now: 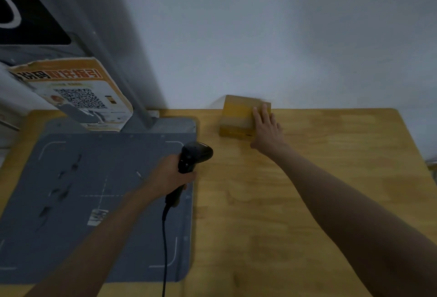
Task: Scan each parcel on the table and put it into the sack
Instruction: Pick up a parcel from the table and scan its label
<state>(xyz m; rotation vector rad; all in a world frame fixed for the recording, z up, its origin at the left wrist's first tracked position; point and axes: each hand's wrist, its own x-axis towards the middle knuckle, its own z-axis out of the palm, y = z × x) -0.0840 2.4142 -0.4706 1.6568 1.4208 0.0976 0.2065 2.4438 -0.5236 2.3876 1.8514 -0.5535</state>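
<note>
A small brown cardboard parcel (237,117) sits on the wooden table (307,190) near the back wall. My right hand (267,131) lies on the parcel's right side with fingers fairly straight, thumb down by its front corner. My left hand (169,176) grips the handle of a black barcode scanner (192,157), whose head points toward the parcel; its black cable (164,249) hangs toward the table's front edge. No sack is in view.
A grey mat with white corner marks (94,202) covers the table's left part. Behind it stands a grey post (113,48) and an orange-and-white notice with a QR code (78,93). A pale wall backs the table.
</note>
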